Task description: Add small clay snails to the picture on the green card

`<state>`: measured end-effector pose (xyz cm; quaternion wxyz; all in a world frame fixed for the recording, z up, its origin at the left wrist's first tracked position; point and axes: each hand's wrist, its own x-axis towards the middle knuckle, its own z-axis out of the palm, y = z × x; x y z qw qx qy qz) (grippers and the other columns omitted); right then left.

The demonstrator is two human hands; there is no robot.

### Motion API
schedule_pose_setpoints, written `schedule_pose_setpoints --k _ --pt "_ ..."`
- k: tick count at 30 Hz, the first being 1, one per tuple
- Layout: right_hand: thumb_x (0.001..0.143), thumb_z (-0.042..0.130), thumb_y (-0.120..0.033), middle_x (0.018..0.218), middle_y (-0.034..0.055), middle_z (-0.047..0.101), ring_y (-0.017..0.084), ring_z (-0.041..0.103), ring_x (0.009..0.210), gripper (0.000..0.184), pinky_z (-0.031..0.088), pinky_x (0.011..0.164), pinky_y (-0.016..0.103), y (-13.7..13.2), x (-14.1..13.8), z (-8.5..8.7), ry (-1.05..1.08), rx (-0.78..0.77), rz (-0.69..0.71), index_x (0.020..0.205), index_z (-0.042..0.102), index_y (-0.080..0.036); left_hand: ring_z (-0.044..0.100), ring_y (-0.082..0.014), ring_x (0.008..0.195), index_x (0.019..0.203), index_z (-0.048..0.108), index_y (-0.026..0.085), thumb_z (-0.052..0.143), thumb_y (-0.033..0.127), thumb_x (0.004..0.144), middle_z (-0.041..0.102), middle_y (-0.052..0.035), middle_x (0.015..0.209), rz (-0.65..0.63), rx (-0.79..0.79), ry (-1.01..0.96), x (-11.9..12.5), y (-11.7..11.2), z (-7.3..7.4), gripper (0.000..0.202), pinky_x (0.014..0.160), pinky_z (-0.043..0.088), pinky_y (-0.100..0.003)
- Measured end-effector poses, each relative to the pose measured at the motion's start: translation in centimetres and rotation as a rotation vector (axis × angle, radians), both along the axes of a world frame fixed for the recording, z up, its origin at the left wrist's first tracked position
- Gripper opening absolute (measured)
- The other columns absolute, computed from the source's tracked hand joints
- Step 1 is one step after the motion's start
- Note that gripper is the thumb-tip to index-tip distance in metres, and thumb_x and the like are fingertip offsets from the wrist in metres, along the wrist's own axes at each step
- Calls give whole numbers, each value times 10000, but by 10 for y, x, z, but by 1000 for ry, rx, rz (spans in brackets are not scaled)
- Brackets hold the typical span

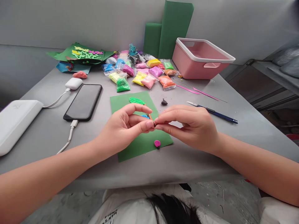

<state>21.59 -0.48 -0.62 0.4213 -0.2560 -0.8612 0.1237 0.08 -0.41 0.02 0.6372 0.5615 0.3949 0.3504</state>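
My left hand [130, 123] and my right hand [187, 126] meet above a green sheet of paper [130, 149]. Between both sets of fingertips is a tiny bit of black clay [154, 123], mostly covered by the fingers. A green clay leaf [136, 100] lies on the upper part of the sheet. Just behind my left fingers, blue clay [145, 116] and an orange strip show in part. Near the sheet's lower right edge sits a pink clay spiral [157, 143] with black under it. A larger black clay lump [164, 101] rests on the table beyond my right hand.
Bags of coloured clay [142, 74] are heaped at the back, beside a pink basket [198, 68]. Pink tools [187, 89] and dark blue tweezers [217, 115] lie right. Left are a phone [83, 102], a white earbud case [73, 83], a power bank [20, 123] and cables.
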Motion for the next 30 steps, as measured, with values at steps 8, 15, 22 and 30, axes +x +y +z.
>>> schedule_pose_setpoints --k 8,15,22,30 --pt "875 720 -141 789 -16 739 103 685 699 96 582 627 212 0 1 0 3 16 -56 900 698 -231 751 -170 819 1047 624 216 891 341 706 803 10 828 24 -77 -10 1 0 1 450 771 563 -267" --pt "866 732 -139 792 -17 743 110 691 710 113 590 644 213 -1 1 0 -6 35 -62 915 710 -239 735 -182 825 1085 643 226 930 346 639 803 9 814 47 -144 13 0 2 2 544 801 537 -296" --pt "881 693 -89 892 20 753 110 710 751 172 611 695 207 -1 2 0 5 42 -24 957 742 -235 734 -171 817 1153 647 223 919 353 658 803 7 826 25 -150 13 0 2 2 579 808 548 -289" --pt "884 688 -113 878 8 754 123 712 745 185 625 680 227 0 3 0 16 97 -47 961 751 -269 749 -211 883 1210 644 209 901 369 685 802 -11 826 29 -163 -25 1 1 2 606 880 570 -354"
